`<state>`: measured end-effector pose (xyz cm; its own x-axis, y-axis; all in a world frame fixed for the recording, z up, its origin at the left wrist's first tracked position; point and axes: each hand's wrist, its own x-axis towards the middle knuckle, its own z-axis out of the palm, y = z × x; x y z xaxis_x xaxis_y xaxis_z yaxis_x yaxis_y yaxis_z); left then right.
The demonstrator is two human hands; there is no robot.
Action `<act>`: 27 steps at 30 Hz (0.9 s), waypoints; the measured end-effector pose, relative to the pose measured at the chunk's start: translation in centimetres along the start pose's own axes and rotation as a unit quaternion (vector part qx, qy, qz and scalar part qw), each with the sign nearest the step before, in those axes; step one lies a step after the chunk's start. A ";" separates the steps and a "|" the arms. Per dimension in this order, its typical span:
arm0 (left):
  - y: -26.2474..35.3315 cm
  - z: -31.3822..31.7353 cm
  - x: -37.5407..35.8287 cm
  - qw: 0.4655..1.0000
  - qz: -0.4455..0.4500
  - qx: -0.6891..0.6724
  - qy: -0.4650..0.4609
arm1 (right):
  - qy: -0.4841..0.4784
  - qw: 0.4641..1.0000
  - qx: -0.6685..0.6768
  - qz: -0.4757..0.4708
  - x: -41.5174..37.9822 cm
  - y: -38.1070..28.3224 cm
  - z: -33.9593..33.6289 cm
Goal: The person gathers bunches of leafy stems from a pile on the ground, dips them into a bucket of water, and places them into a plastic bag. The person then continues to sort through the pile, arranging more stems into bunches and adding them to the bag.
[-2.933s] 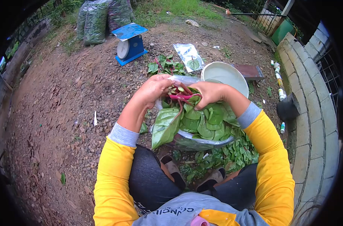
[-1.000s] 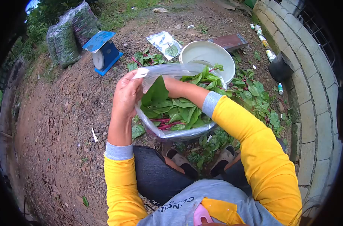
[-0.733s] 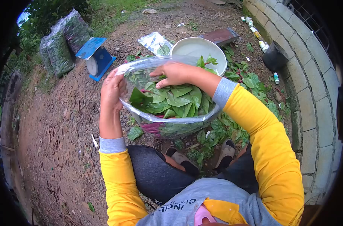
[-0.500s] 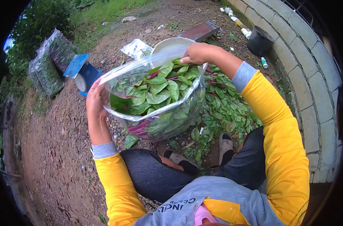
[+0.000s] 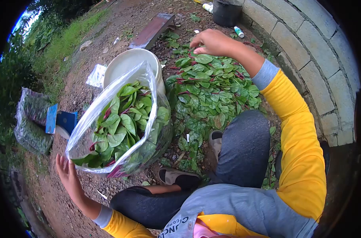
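Note:
A clear plastic bag (image 5: 152,137) stands with its mouth wide, partly filled with green leaves on reddish-purple stems (image 5: 119,125). At its near left rim is my left hand (image 5: 71,180), fingers stretched upward and apart, fingertips right at the plastic edge. My right hand (image 5: 214,42) is over the far edge of a spread pile of the same leafy greens (image 5: 212,81), to the right of the bag. Its fingers are bent, with a gap between them and the thumb, and nothing shows in them.
Behind the bag stands a pale round bucket (image 5: 127,59). A wooden plank (image 5: 152,31) lies beyond it. Filled plastic bags (image 5: 31,123) and a blue scale-like object (image 5: 61,121) are at the left. A black bucket (image 5: 227,12) stands beside the curved block wall (image 5: 307,47).
My right hand has left the bag and moved over the leaf pile. My left hand has loosened from the bag's rim, fingers now spread. The view has swung to the right.

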<state>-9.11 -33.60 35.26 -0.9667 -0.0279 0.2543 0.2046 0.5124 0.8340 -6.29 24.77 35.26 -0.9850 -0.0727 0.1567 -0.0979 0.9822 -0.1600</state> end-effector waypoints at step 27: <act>2.1 46.0 -13.9 0.891 -0.085 -0.166 -0.414 | 0.032 0.934 0.239 0.265 -9.9 17.4 23.2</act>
<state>-2.26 7.34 11.01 -0.7422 0.6317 -0.2239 -0.0552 0.2752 0.9598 -1.56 38.58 8.30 -0.9042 0.4268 -0.0128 0.3332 0.6865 -0.6463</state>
